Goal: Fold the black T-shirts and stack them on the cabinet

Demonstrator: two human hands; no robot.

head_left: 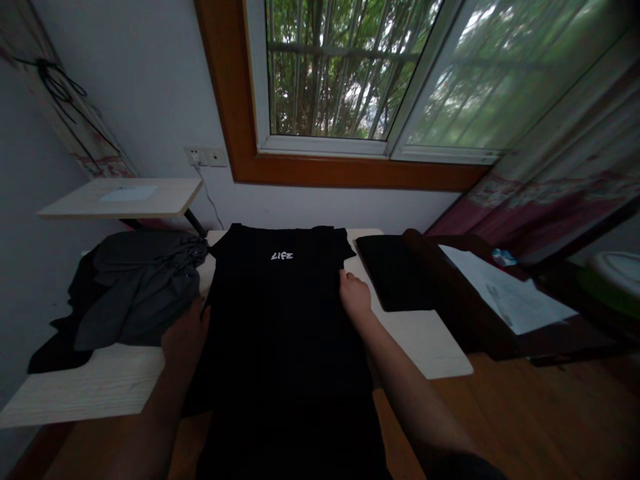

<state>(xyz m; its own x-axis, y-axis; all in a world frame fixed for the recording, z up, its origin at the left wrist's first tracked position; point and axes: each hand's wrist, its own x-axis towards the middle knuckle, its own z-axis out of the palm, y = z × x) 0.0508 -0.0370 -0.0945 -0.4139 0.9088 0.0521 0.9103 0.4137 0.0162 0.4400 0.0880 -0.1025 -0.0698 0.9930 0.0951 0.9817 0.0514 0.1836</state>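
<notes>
**A:** where's the black T-shirt [280, 320] at?
**B:** flat on the table [425, 340], hem over the near edge. right hand [354, 293] curled onto its right edge, left hand [187, 333] at the left edge, grip too dark to tell. gray clothes pile [140, 287] crowds the left side.

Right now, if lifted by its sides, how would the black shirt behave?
The black shirt would likely sag limply: it lies flat and drapes over the table edge. Probably light, thin cloth; left hand and right hand rest at its sides.
</notes>
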